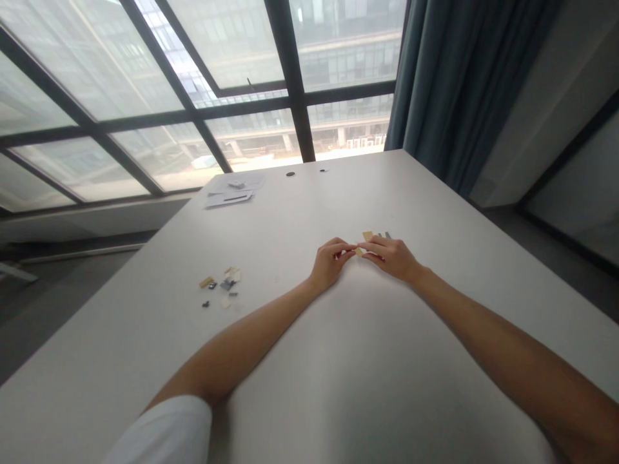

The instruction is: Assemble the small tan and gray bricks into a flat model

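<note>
Between the fingertips of both hands is a small tan piece [358, 252], too small to make out in detail. My left hand [333, 259] pinches it from the left, fingers closed. From the other side, the thumb and fingers of my right hand [389, 256] close on the same piece. Just beyond my right hand lies a flat tan ridged piece [368, 236], partly hidden by the fingers. Beside it are some grey and pale pieces [385, 234], also partly covered by that hand.
On the white table [300, 348], a loose group of small tan, cream and dark grey pieces [227, 283] lies to the left. Papers [232, 193] rest at the far left corner. A dark round spot [290, 174] shows near the back edge. Windows and a blue curtain [449, 84] stand behind.
</note>
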### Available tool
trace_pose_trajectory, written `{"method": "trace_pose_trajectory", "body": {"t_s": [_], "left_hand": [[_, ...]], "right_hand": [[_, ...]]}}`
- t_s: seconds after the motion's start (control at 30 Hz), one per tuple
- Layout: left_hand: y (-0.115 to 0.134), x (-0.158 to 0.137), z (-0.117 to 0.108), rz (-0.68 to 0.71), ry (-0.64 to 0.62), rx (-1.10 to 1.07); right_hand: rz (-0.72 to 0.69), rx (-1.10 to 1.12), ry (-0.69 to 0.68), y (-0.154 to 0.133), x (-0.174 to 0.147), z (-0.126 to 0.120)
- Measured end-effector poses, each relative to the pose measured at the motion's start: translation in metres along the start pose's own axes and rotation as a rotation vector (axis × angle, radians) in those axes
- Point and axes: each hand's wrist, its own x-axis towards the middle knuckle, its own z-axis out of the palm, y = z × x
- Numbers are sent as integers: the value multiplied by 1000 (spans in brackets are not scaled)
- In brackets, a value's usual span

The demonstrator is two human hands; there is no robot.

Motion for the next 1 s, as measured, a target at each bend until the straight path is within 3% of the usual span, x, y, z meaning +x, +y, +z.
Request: {"method": "trace_pose_trajectory", "body": {"t_s": [0.6,1.0], "left_hand": [[1,1,-1,-13,36,15],[4,1,-1,1,18,28]], "right_hand": [[-31,86,-18,-2,1,-2],[34,148,-4,-5,0,1]]}}
